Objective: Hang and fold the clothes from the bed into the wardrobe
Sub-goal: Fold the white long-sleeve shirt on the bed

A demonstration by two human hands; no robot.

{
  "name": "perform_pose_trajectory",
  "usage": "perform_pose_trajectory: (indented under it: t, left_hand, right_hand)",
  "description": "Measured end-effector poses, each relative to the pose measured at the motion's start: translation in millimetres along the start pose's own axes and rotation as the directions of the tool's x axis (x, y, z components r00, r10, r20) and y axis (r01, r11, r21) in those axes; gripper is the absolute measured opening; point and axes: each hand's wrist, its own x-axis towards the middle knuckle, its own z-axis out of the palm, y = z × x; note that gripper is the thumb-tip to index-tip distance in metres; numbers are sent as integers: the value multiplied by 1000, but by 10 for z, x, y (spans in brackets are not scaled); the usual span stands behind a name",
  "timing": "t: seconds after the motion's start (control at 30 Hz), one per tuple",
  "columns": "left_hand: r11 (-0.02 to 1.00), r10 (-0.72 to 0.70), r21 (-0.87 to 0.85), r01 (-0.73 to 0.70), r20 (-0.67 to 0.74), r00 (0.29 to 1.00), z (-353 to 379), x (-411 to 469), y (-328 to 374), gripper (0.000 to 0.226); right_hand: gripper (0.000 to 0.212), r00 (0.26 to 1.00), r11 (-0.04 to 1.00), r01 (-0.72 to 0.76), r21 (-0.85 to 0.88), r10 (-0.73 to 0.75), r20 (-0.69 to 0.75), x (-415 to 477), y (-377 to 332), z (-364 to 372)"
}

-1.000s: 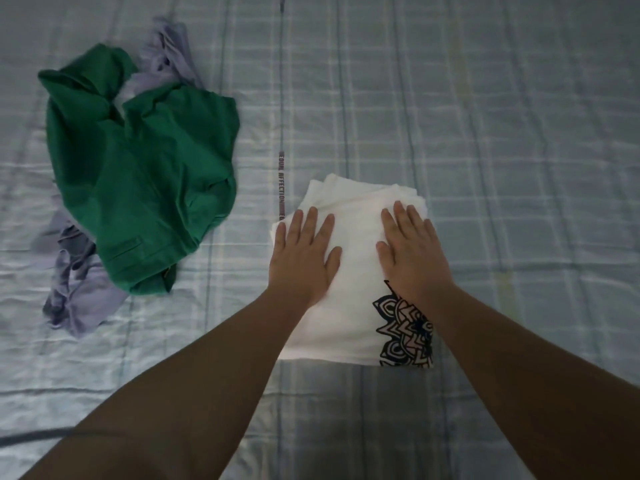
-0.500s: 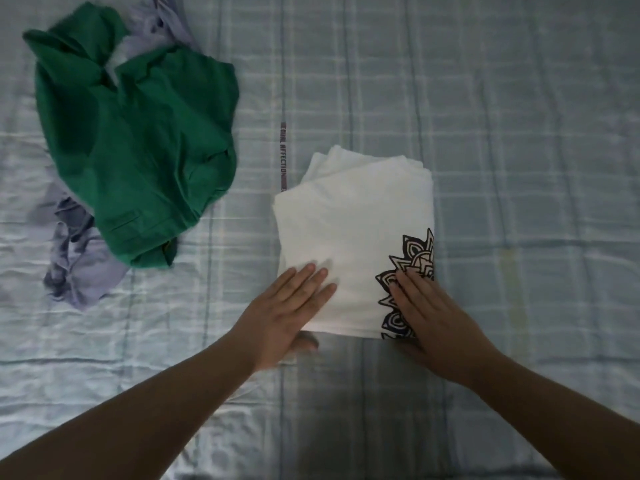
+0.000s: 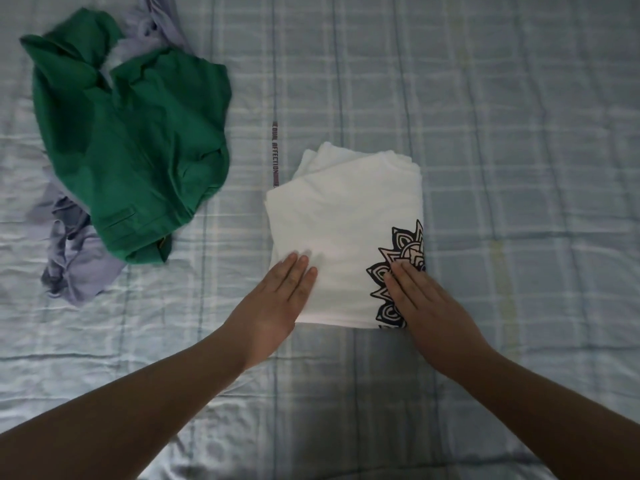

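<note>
- Clothes are lying crumpled at the far left of the bed: green garment sitting on top of a lilac one.
- Left hand is pressing flat, fingers together, on the near left corner of the folded white shirt.
- Right hand is lying flat, gripping nothing, over the shirt's black print at its near right corner.

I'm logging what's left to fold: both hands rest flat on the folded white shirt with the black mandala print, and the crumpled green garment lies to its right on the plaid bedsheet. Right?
Not quite. In the head view the crumpled green garment lies to the left of the folded white shirt, not its right. Otherwise correct: the left hand and right hand rest flat on it, on the plaid bedsheet.
</note>
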Motion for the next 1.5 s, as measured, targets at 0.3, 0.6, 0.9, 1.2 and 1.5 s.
perform_pose_trajectory:
  t: [0.3, 0.6, 0.9, 1.2, 1.5]
  left_hand:
    - [992, 126, -50, -119, 161, 979, -9, -618, 453, 99]
    - [751, 62, -599, 279, 485, 872, -1045, -294, -118, 65]
    - [-196, -374, -864, 464, 503, 779, -1289, 766, -1033, 23]
    - [-30, -728, -836, 548, 394, 561, -790, 982, -484, 75]
    - [438, -875, -609, 661, -120, 469, -695, 910, -101, 57]
  right_hand:
    - [70, 981, 990, 139, 4, -139, 139, -738, -271, 65]
    - [83, 941, 882, -96, 461, -71, 331, -418, 91, -796]
    - [16, 827, 105, -376, 921, 486, 282, 790, 783, -1361]
    - [44, 505, 177, -610, 772, 838, 207, 1172, 545, -602]
    - [34, 439, 188, -626, 757, 887, 143, 1068, 410, -707]
